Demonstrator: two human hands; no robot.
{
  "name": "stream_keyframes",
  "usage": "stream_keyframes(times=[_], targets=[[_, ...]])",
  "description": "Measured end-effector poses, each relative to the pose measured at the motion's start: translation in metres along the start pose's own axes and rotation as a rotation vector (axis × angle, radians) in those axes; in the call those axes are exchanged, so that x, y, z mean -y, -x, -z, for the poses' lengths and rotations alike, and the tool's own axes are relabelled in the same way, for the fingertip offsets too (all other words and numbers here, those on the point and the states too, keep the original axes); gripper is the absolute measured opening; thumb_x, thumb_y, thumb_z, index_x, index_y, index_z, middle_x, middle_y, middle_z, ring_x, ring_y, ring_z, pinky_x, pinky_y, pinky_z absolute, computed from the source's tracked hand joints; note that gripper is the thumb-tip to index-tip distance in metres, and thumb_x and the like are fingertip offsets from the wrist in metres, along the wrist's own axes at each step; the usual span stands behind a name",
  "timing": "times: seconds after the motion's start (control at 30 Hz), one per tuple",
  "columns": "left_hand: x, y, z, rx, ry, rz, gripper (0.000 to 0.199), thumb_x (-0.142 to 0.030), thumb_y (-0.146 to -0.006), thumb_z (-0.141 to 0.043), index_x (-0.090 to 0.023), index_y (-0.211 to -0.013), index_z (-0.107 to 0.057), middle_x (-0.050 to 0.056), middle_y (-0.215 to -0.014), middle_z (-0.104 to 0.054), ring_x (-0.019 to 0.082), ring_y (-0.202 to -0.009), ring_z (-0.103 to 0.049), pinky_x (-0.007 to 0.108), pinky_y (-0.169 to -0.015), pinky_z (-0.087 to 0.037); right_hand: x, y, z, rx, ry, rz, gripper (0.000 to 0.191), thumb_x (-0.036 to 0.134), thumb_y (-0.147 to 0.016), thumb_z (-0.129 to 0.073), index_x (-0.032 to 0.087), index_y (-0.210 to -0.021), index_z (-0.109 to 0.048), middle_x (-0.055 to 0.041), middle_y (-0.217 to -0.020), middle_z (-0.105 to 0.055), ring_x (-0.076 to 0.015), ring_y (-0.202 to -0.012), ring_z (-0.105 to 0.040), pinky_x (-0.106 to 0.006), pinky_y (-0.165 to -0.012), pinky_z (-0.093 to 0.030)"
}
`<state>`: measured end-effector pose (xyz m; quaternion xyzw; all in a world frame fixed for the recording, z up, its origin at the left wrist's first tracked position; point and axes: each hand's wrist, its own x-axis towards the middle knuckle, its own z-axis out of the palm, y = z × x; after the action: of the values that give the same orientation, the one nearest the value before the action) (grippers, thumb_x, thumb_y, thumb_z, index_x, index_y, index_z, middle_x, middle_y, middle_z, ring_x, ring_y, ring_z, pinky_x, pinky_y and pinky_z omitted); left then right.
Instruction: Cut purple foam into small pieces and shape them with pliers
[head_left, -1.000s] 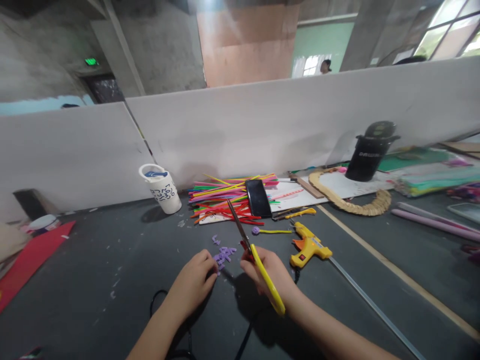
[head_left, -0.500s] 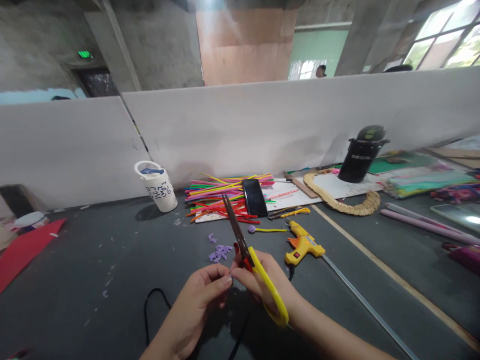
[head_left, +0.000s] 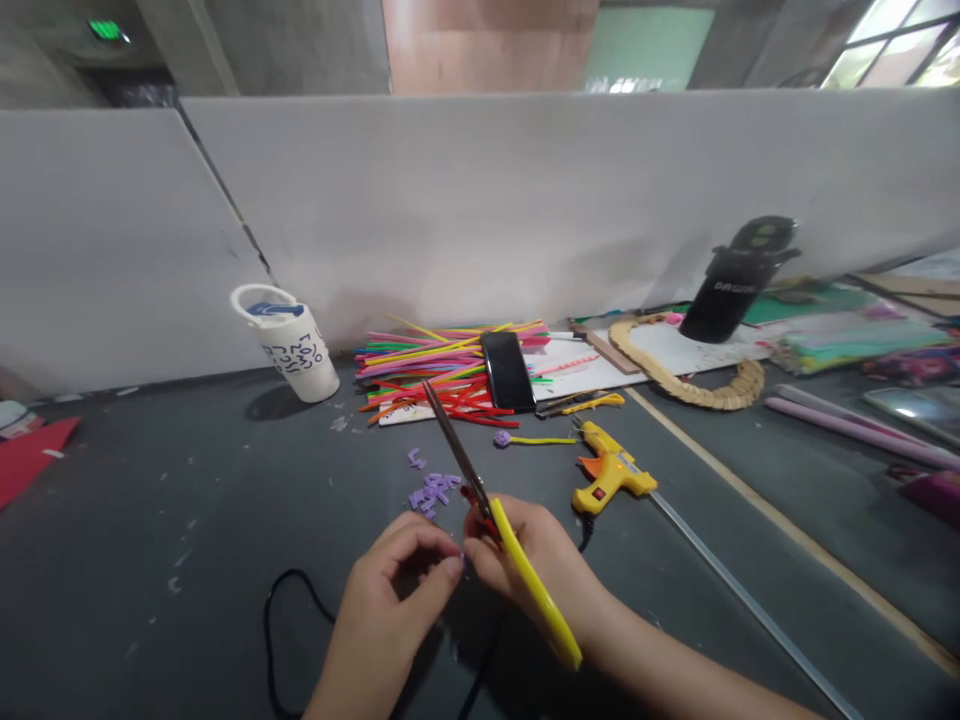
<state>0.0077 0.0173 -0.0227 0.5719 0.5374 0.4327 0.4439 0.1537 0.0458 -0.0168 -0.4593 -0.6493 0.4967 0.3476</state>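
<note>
A black cable (head_left: 268, 630) loops over the dark desk (head_left: 112, 600) beside the left wrist. The left hand (head_left: 394, 590) has its grip curled, thumb and fingertips drawn close together; a purple fleck (head_left: 463, 560) shows at the tips, too small to tell whether it is pinched. The right hand (head_left: 559, 568) is wrapped around the scissors (head_left: 507, 530), its grip closed on the yellow handle. The scissors point up and away to the left, their dark, slim blades nearly together, with red showing near the pivot; they stand across the view just right of the loose purple scraps (head_left: 433, 492), short angular bits heaped on the desk, with a few set apart.

To the right lies a yellow glue gun (head_left: 611, 468), a long pale glue stick (head_left: 750, 600) running out behind it. Near its nozzle ends a yellow stem (head_left: 538, 441) with a purple ball on its other end.

Beyond, a black phone (head_left: 508, 372) lies over a bundle of coloured craft stems (head_left: 420, 365), behind the blade tips. A white lettered cup (head_left: 298, 355) stands to the left; a tan curved band (head_left: 675, 378) and a black tumbler (head_left: 724, 295) are to the right. A white partition (head_left: 480, 200) backs everything.
</note>
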Motion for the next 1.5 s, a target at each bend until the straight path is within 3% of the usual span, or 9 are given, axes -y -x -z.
stream_keyframes(times=[0.23, 0.5, 0.6, 0.7, 0.9, 1.1, 1.5], targets=[[-0.002, 0.002, -0.002, 0.007, -0.085, 0.020, 0.010, -0.018, -0.071, -0.056, -0.019, -0.061, -0.058, 0.001, -0.068, -0.056, 0.017, -0.067, -0.054, 0.028, -0.063, -0.041, 0.001, 0.003, -0.003, 0.006, 0.038, 0.017, 0.006, 0.019, -0.063, -0.048, 0.020, -0.060, -0.043, 0.0049, -0.055, -0.043, -0.0097, -0.053, -0.037, -0.021, -0.048, -0.031], [-0.006, 0.002, -0.004, 0.012, 0.005, 0.055, 0.007, -0.016, -0.069, -0.058, -0.019, -0.063, -0.060, 0.001, -0.067, -0.058, 0.017, -0.065, -0.054, 0.027, -0.062, -0.042, 0.002, 0.005, -0.001, -0.016, 0.088, 0.066, 0.007, 0.023, -0.067, -0.049, 0.019, -0.062, -0.045, 0.0043, -0.058, -0.043, -0.0099, -0.053, -0.038, -0.021, -0.049, -0.031], [-0.008, 0.003, -0.001, -0.036, 0.122, 0.076, 0.005, -0.017, -0.069, -0.062, -0.018, -0.064, -0.063, 0.001, -0.068, -0.058, 0.017, -0.068, -0.054, 0.026, -0.064, -0.041, 0.003, 0.008, 0.002, 0.000, 0.097, 0.092, 0.012, 0.028, -0.071, -0.051, 0.020, -0.064, -0.045, 0.0055, -0.057, -0.041, -0.0093, -0.052, -0.036, -0.021, -0.048, -0.030], [-0.011, 0.003, 0.004, -0.167, 0.341, 0.101, 0.003, -0.019, -0.067, -0.067, -0.018, -0.066, -0.065, -0.001, -0.069, -0.058, 0.012, -0.063, -0.051, 0.021, -0.057, -0.040, 0.005, 0.011, 0.006, 0.039, 0.201, 0.127, 0.022, 0.040, -0.072, -0.057, 0.020, -0.074, -0.049, 0.0062, -0.057, -0.041, -0.0101, -0.052, -0.035, -0.021, -0.049, -0.029], [-0.018, 0.005, 0.010, -0.318, 0.725, 0.190, 0.009, -0.015, -0.061, -0.074, -0.018, -0.066, -0.067, -0.003, -0.058, -0.060, 0.007, -0.050, -0.049, 0.017, -0.048, -0.040, 0.006, 0.016, 0.002, 0.065, 0.566, 0.213, 0.049, 0.060, -0.063, -0.065, 0.019, -0.085, -0.050, -0.0044, -0.078, -0.057, -0.0196, -0.066, -0.050, -0.028, -0.059, -0.035], [-0.021, 0.008, 0.010, -0.250, 0.849, 0.183, 0.011, -0.016, -0.060, -0.077, -0.018, -0.067, -0.069, -0.003, -0.057, -0.063, 0.007, -0.047, -0.053, 0.016, -0.046, -0.042, 0.002, 0.018, -0.002, 0.021, 0.675, 0.223, 0.059, 0.069, -0.063, -0.060, 0.018, -0.091, -0.050, -0.0083, -0.084, -0.059, -0.0247, -0.073, -0.055, -0.033, -0.064, -0.038], [-0.025, 0.009, 0.010, -0.232, 0.904, 0.237, 0.018, -0.020, -0.052, -0.082, -0.019, -0.064, -0.068, -0.003, -0.052, -0.062, 0.008, -0.044, -0.052, 0.016, -0.042, -0.041, -0.001, 0.021, -0.005, 0.026, 0.727, 0.268, 0.055, 0.070, -0.066, -0.055, 0.018, -0.083, -0.050, -0.0055, -0.072, -0.058, -0.0213, -0.060, -0.053, -0.030, -0.054, -0.032]])
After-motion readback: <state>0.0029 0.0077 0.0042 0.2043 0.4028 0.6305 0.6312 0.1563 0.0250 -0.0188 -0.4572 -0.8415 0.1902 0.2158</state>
